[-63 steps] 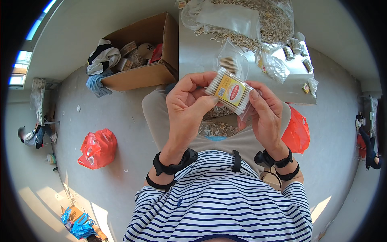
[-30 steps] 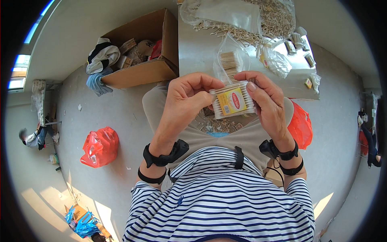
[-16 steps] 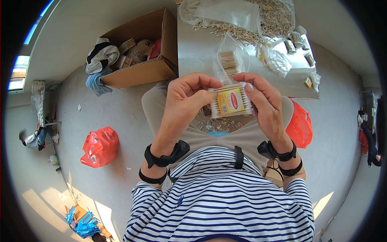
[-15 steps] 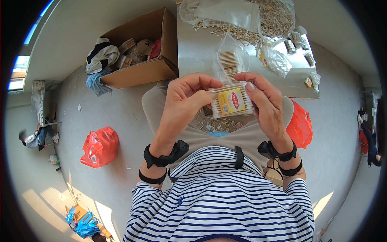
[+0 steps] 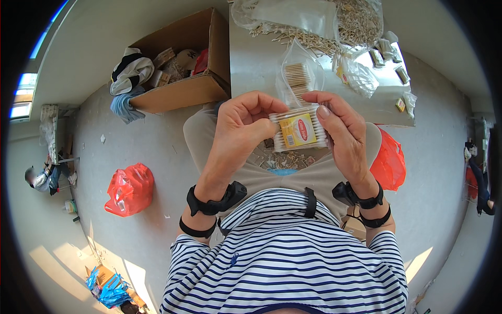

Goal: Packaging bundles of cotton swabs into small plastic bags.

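Between my two hands, above my lap, is a flat pack of cotton swabs with a yellow label facing up. My left hand pinches its left upper edge between thumb and fingers. With the thumb on top and the fingers behind, my right hand grips the right side. Just beyond, on the table edge, lies a clear plastic bag with a row of cotton swabs inside it. Loose swabs are scattered below the pack, by my lap.
A metal table carries a heap of loose swabs in clear plastic and several small packs. An open cardboard box with cloth over its rim stands left. Red plastic bags lie on the floor either side.
The pack has tilted slightly and shifted a little left in my hands. Both hands keep hold of it, and the things around have stayed put.
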`<state>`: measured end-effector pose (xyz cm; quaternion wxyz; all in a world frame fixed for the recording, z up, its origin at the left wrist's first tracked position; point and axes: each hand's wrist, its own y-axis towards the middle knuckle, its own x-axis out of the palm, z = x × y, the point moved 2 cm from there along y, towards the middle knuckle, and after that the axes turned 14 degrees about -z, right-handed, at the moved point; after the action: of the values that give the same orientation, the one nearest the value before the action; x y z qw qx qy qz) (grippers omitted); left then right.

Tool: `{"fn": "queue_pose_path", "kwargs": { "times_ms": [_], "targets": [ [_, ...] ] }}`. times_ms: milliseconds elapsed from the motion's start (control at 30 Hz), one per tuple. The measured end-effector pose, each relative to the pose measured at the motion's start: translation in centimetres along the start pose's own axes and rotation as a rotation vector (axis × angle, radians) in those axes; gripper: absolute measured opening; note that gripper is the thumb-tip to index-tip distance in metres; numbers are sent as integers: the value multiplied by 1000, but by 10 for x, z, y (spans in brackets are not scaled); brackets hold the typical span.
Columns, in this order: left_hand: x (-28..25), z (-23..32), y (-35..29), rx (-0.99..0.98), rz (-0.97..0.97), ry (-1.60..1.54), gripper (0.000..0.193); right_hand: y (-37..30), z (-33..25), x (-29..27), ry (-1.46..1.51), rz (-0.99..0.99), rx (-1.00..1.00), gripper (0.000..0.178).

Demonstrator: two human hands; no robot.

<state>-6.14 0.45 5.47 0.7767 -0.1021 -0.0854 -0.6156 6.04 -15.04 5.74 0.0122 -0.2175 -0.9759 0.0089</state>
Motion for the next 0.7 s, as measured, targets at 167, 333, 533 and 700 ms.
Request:
{"fn": "queue_pose_path", "kwargs": {
  "times_ms": [167,333,533,700],
  "targets": [
    [-1,-2,0,7,6,-10,26,-1,0,2,21,8,17,27],
    [-2,-3,0,-9,5,-1,26,-1,-2,2,3,5,38,26],
    [7,-3,-2,-17,7,-67,28,-4,-1,-1,-87,14,49,25],
    [-1,-8,-14,21,-182,424,26,-15,20,-25,99,-219,144,30]
  ]
}}
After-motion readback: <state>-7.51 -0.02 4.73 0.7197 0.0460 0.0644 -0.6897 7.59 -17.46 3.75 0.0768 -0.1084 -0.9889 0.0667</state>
